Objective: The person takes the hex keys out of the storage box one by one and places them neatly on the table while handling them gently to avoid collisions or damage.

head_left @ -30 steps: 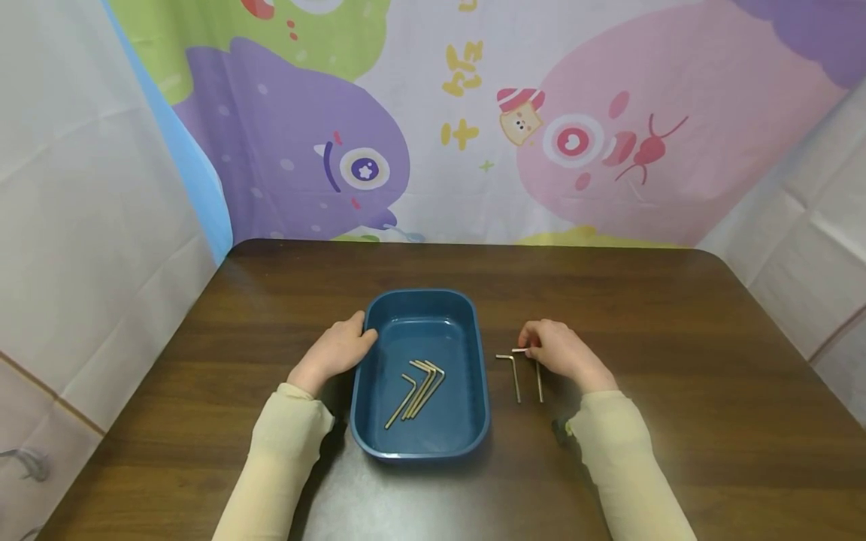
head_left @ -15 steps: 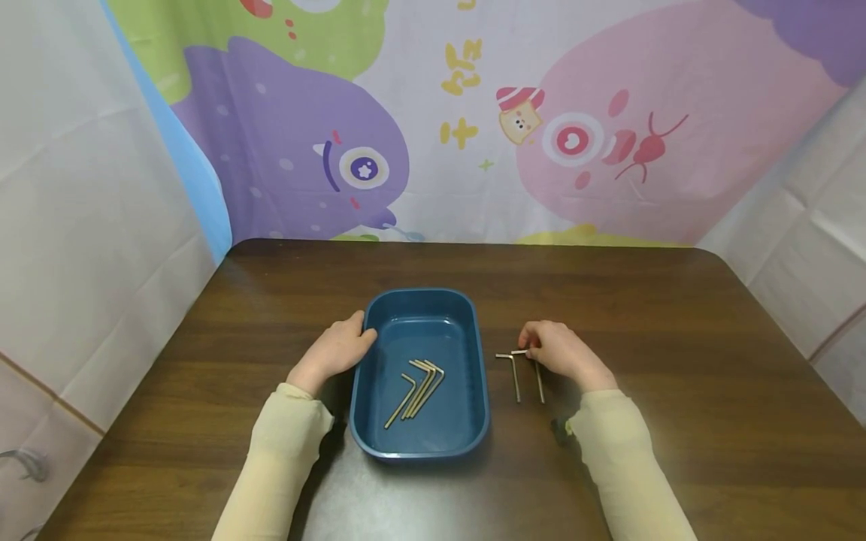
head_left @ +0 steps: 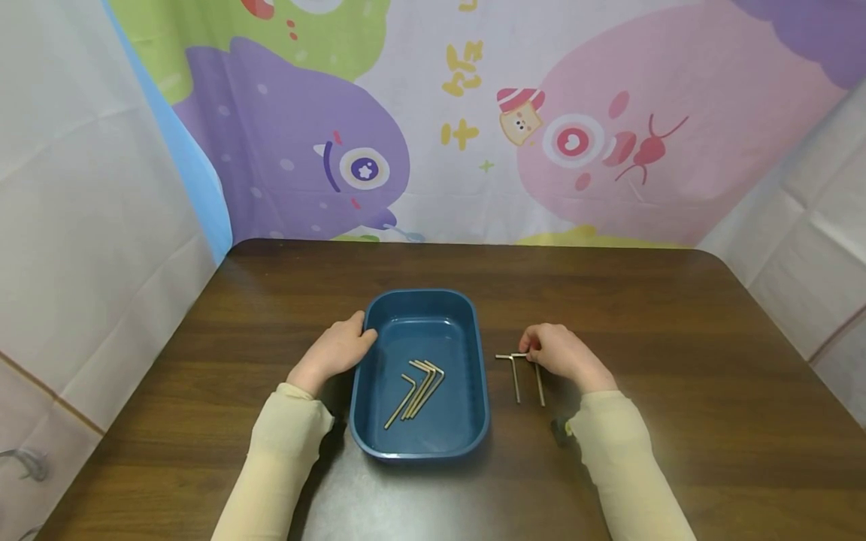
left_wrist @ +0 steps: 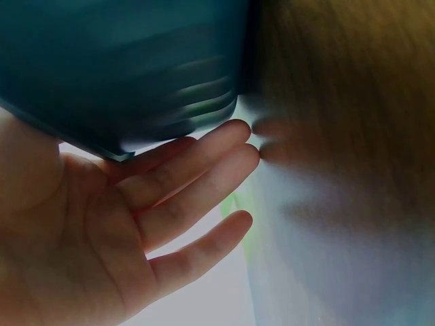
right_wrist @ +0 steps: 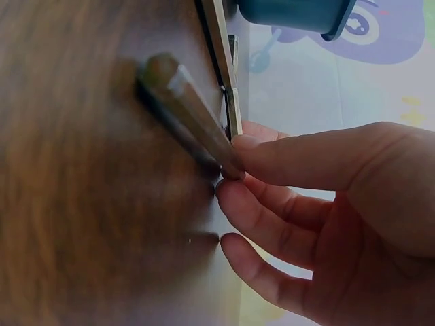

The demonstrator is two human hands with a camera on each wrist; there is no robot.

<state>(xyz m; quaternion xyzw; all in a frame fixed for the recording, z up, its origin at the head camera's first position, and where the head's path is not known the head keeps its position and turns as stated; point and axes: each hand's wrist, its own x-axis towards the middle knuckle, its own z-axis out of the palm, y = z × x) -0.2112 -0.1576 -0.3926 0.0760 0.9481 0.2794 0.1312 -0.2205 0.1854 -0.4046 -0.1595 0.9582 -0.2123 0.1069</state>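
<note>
My left hand point(head_left: 334, 351) holds a deep blue rectangular tray point(head_left: 467, 436) by its left side, thumb over the rim and fingers against the outer wall. In the left wrist view those fingers point(left_wrist: 197, 183) are fairly straight beside the tray. Several brass-coloured hex keys point(head_left: 421, 394) lie bunched in the tray. Right of it, my right hand point(head_left: 558, 352) pinches another hex key point(head_left: 540, 387) near its bend, between thumb and fingers. Its short leg points left, close to the bend of a loose hex key point(head_left: 516, 379) on the table. The right wrist view shows the pinched key's long leg point(right_wrist: 194, 109).
The dark wooden table point(head_left: 710, 361) extends behind and on both sides of the tray. A cartoon-printed curtain point(head_left: 460, 188) hangs along its back edge. A small dark item point(head_left: 561, 430) shows beside my right sleeve.
My right hand has shifted the pinched hex key slightly toward me, its short leg now nearly level with the neighbouring key's. My left hand and the tray stay put.
</note>
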